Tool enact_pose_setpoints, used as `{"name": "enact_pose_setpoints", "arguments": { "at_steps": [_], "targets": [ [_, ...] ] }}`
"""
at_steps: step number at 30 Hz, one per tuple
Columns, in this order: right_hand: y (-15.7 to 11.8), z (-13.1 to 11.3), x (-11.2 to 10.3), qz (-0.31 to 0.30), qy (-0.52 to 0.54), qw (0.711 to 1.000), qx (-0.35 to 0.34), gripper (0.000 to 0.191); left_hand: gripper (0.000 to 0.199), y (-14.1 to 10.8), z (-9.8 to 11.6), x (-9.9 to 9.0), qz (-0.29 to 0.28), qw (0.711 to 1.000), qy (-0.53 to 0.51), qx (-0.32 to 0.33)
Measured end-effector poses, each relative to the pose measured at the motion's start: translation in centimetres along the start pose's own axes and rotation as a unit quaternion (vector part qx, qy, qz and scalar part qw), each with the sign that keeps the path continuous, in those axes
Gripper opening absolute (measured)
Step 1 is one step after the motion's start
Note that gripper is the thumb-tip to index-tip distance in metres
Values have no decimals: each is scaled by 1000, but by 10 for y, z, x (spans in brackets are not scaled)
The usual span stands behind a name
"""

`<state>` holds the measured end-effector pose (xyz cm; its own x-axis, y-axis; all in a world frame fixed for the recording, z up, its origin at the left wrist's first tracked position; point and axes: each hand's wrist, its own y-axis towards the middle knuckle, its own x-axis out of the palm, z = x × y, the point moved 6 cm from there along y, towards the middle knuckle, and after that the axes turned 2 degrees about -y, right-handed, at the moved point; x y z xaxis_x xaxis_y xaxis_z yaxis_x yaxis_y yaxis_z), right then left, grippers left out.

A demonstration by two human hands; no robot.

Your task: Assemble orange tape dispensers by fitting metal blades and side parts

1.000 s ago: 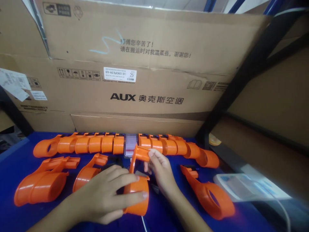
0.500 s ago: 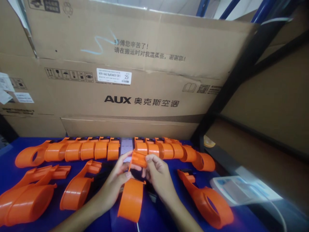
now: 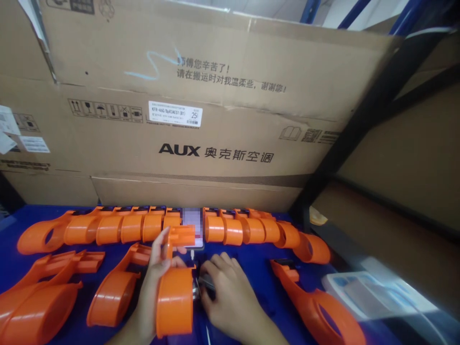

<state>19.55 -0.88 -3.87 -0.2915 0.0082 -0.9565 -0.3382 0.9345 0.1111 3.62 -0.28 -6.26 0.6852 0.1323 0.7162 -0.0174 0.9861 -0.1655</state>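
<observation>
My left hand (image 3: 153,275) is closed on an orange plastic tape dispenser (image 3: 175,304) with a wide ring below and a ribbed block on top. The dispenser is upright, just left of centre. Close by its right side, my right hand (image 3: 232,290) has its fingers curled around a dark object with a shiny metal end (image 3: 207,283). Much of that object is covered by the fingers, so its kind is unclear. The metal end is beside the ring; whether they touch I cannot tell.
Several like dispensers (image 3: 131,227) line the back of the blue table, with a phone (image 3: 193,223) among them. Others lie at left (image 3: 46,306) and right (image 3: 323,311). A white-and-blue box (image 3: 377,292) is on the right. A large carton (image 3: 223,129) stands behind.
My right hand has let go of the dispenser's top and come down, now around the dark object. My left hand has moved slightly left and down with the dispenser.
</observation>
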Motion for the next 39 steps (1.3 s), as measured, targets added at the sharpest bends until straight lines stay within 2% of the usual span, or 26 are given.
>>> {"name": "enact_pose_setpoints", "arguments": {
  "at_steps": [5,10,18,22,25,28,32,36,39],
  "targets": [
    [3,3,2,-2,-22,1000,-4,19,89,-5,-2,3,18,1000,7,-17],
    [6,1,-2,10,-38,999,-26,24,80,-3,-3,-1,26,999,34,-8],
    [7,2,-6,61,-70,995,-41,23,83,2,-2,-1,-9,999,42,-12],
    [7,5,-9,101,-25,994,-44,22,80,3,-5,-3,7,999,43,-23],
    [7,11,-13,133,79,987,-33,22,84,3,-6,-5,14,998,52,-30],
    [7,16,-20,159,214,964,-24,23,80,1,-2,-2,-8,997,78,-3],
    [6,21,-25,189,356,915,9,23,79,-3,-1,5,-33,994,101,9],
    [5,32,-23,206,507,834,68,27,75,-1,-3,3,-48,992,111,20],
    [5,38,-23,214,579,783,79,33,74,4,-8,-1,-89,987,133,21]
  ]
}}
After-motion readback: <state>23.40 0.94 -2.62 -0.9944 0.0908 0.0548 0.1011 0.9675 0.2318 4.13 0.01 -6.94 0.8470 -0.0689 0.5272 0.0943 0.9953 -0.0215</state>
